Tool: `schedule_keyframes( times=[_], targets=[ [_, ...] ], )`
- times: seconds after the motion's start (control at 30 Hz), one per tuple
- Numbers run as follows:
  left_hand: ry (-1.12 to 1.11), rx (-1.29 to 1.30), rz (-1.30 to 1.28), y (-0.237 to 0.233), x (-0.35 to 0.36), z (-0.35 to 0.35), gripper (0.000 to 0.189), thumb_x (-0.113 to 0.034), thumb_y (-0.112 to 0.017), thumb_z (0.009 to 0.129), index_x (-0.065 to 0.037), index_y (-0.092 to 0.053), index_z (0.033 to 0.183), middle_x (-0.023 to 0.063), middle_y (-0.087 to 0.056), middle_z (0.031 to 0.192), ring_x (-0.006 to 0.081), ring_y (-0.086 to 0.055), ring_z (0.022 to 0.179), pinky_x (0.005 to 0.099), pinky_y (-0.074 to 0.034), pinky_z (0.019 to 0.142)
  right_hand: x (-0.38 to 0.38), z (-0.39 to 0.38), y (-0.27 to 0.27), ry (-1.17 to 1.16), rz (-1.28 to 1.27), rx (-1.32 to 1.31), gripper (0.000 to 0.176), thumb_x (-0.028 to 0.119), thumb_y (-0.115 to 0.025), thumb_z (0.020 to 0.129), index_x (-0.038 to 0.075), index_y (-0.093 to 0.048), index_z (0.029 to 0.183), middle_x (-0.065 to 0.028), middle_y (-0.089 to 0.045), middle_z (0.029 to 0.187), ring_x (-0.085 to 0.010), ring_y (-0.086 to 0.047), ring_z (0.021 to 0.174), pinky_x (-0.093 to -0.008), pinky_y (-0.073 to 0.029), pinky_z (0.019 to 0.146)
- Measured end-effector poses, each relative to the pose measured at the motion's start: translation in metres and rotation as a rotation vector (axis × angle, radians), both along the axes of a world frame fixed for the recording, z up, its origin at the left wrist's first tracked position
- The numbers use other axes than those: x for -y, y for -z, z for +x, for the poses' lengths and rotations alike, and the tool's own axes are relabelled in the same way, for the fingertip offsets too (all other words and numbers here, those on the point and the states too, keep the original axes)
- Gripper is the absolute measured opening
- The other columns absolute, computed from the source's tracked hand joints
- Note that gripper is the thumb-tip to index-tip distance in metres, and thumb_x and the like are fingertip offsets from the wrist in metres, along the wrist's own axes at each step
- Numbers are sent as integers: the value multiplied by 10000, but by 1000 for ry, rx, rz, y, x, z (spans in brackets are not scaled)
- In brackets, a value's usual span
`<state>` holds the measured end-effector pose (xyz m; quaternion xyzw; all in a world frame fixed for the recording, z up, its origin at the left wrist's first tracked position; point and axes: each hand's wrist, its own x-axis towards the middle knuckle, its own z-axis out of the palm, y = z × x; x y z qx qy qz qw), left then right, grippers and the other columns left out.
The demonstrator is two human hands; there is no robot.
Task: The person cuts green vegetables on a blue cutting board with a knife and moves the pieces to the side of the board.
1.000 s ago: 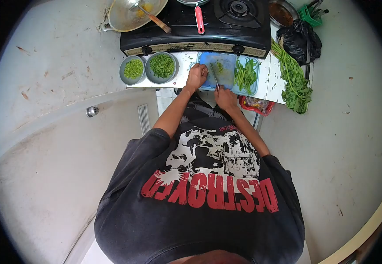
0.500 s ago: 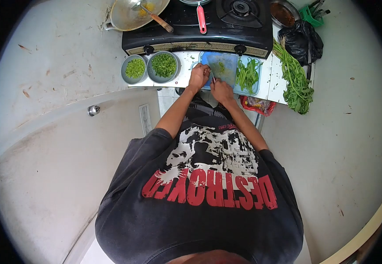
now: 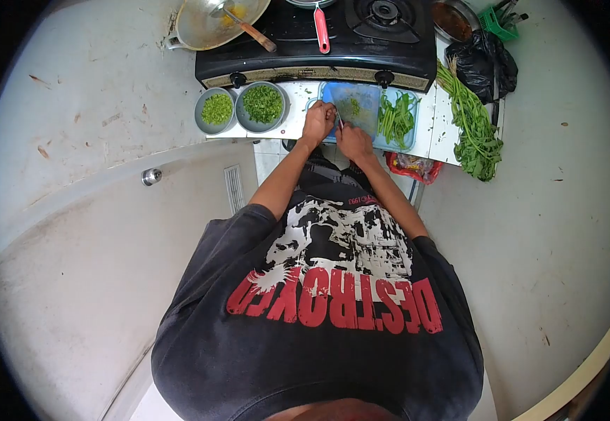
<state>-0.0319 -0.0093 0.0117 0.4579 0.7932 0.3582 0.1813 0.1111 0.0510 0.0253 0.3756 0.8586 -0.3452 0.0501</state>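
My right hand [image 3: 355,143] is closed around a small knife [image 3: 340,121], its blade pointing up and away from me. Close beside the blade is my left hand [image 3: 318,122], its fingers curled together; whatever they pinch is too hidden to name. Both hands are over the near left part of a blue chopping board [image 3: 367,96]. Small chopped green bits [image 3: 353,106] lie on the board just beyond the knife. To the right, cut leafy green stems [image 3: 395,121] rest in a light blue tray [image 3: 413,140].
Left of the board stand two grey bowls, one of pale chopped greens [image 3: 216,110], one of darker greens [image 3: 262,104]. A stove [image 3: 305,64] with a wok [image 3: 196,31] runs behind. Leafy bunches [image 3: 475,140] and a black plastic bag [image 3: 480,67] lie right.
Both hands and the knife keep almost the same place. The whole view has shifted very slightly; nothing is visibly picked up or let go.
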Motion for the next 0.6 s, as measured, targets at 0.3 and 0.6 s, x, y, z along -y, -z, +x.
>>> schedule_keyframes(
  times=[0.3, 0.6],
  targets=[
    [4, 35, 15, 0, 2, 2, 92, 29, -663, 821, 2, -694, 903, 147, -612, 821, 281, -648, 706, 372, -537, 674, 11, 17, -9, -6, -19, 65, 369, 309, -555, 969, -39, -676, 980, -277, -716, 900, -442, -715, 861, -532, -572, 788],
    [26, 16, 31, 6, 3, -1, 127, 35, -661, 819, -2, -693, 936, 147, -607, 836, 290, -659, 717, 380, -549, 693, 11, 18, 1, -36, 5, 25, 404, 328, -510, 994, -53, -641, 965, -287, -708, 857, -451, -710, 834, -535, -564, 777]
  ],
)
